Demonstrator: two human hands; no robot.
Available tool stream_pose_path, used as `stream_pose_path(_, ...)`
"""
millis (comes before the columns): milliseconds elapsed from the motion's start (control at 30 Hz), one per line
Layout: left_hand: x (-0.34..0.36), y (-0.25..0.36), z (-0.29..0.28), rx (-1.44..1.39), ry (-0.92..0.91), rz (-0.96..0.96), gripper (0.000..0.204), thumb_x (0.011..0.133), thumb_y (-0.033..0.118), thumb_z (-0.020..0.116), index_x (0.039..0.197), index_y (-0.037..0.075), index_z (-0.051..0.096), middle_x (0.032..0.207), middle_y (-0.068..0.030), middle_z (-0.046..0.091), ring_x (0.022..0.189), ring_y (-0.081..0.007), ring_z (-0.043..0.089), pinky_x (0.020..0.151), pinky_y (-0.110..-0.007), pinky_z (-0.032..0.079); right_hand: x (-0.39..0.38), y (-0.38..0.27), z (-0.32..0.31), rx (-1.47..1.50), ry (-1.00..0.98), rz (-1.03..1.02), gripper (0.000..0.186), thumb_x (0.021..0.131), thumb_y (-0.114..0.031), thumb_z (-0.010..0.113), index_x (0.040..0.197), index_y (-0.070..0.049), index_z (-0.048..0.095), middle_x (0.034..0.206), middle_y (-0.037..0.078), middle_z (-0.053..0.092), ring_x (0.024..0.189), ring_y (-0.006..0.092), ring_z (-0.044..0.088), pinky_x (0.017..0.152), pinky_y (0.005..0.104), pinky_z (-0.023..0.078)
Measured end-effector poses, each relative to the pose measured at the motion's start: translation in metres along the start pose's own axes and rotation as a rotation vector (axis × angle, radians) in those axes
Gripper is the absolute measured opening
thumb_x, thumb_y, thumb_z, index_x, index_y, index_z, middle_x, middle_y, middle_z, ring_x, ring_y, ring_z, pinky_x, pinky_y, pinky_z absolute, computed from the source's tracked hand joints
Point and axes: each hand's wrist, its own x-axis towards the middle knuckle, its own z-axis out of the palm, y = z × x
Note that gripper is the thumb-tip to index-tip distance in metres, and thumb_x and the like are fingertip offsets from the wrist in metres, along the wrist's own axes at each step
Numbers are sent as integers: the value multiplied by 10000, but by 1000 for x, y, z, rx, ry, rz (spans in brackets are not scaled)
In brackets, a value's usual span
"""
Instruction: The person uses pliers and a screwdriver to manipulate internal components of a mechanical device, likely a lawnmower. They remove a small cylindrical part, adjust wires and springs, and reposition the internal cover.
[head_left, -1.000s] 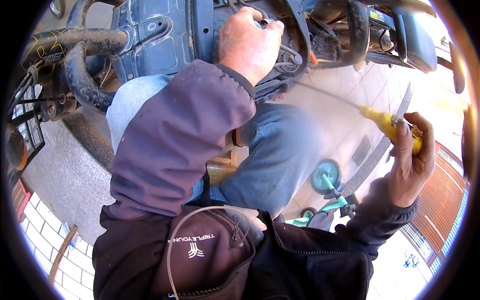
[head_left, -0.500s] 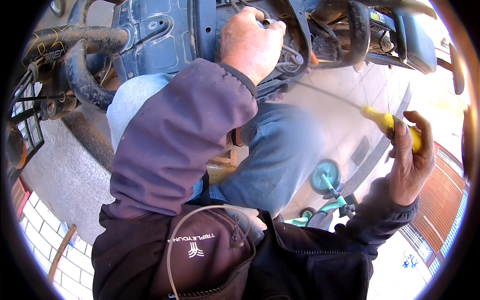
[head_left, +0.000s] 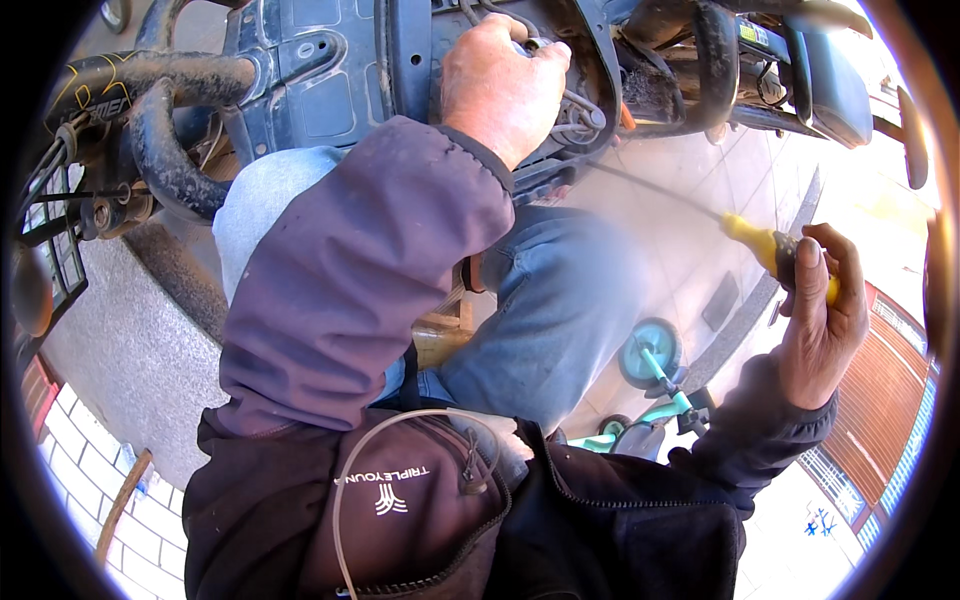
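A long-shafted screwdriver (head_left: 752, 238) with a yellow and black handle is in my right hand (head_left: 825, 315), on the right. The fingers and thumb close round the handle's rear end. Its thin shaft points up and left toward the vehicle's lower edge, where I cannot make out the tip. My left hand (head_left: 505, 90) reaches into an opening in the blue-grey plastic floor panel (head_left: 320, 80) of a dusty scooter-like vehicle. Its fingers are curled round a small part beside dark cables (head_left: 500, 10); what they grip is mostly hidden. Just right of that hand lie metal fittings (head_left: 580, 118).
Thick black tube bars (head_left: 165, 130) flank the panel at left, and another bar (head_left: 715, 70) stands at right. A small turquoise wheeled toy (head_left: 655, 365) is on the paving behind my knee. A stone slab (head_left: 130, 330) lies at left.
The screwdriver's handle has turned slightly in my right hand, and the fingers have shifted a little on it. My left hand has stayed in place.
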Motion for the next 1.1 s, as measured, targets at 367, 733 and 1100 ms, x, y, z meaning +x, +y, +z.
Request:
stream_pose_path(367, -2, 4, -7, -142, -96, -59, 269, 844, 183, 718, 991, -33, 651, 765, -70, 654, 666, -120, 641, 589, -244, 492, -1, -2, 4, 49, 17, -204, 422, 880, -260, 713, 1213, -46, 566, 1032, 137, 616, 879, 198, 623, 797, 282, 521)
stream_pose_path(733, -1, 4, -7, -135, -89, -64, 292, 842, 188, 722, 1008, -40, 645, 767, -80, 657, 652, -123, 640, 585, -246, 493, -2, -4, 5, -37, 36, -430, 483, 846, -229, 746, 1250, -51, 549, 1098, 148, 621, 948, 216, 629, 810, 305, 541)
stream_pose_path(1100, -2, 5, -6, -147, -97, -57, 256, 852, 181, 712, 983, -30, 649, 779, -68, 658, 654, -117, 636, 587, -244, 496, -4, -1, 5, -4, 46, -241, 433, 875, -253, 720, 1222, -39, 575, 990, 130, 630, 875, 192, 629, 793, 286, 527)
